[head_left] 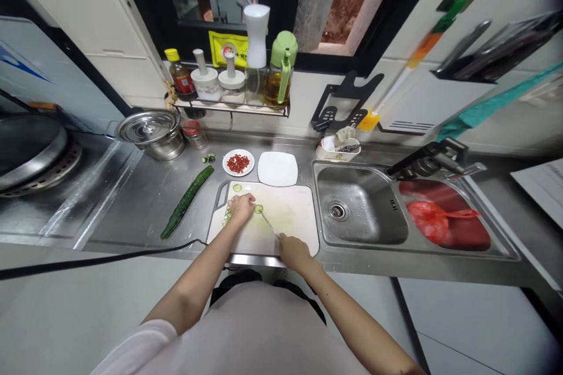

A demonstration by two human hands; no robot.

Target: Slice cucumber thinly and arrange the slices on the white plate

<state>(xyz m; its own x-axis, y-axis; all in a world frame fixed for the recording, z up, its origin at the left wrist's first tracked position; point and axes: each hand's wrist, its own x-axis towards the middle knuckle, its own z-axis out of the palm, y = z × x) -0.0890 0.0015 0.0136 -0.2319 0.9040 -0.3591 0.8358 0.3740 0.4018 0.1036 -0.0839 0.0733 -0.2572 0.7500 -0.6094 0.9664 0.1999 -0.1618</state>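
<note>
My right hand (294, 253) is wrapped around the handle of a kitchen knife (270, 225), whose thin blade slants up and left over the white cutting board (294, 211). A cucumber slice (258, 209) is at the blade's tip, right beside the fingers of my left hand (241, 208). That hand is bent and closed low over the board; what lies under its fingers is hidden. More cucumber slices (226, 218) show along its left edge, and a single round slice (237, 187) lies near the board's top. A whole cucumber (187, 202) rests on the steel counter to the left.
Behind the board stand a plate of chopped red pieces (238, 163) and a white square plate (277, 168). Small cucumber ends (208, 158) lie near a lidded pot (153, 133). The sink (363, 205) is on the right, with a red plastic bag (428, 221). A dark strap (109, 259) crosses the left.
</note>
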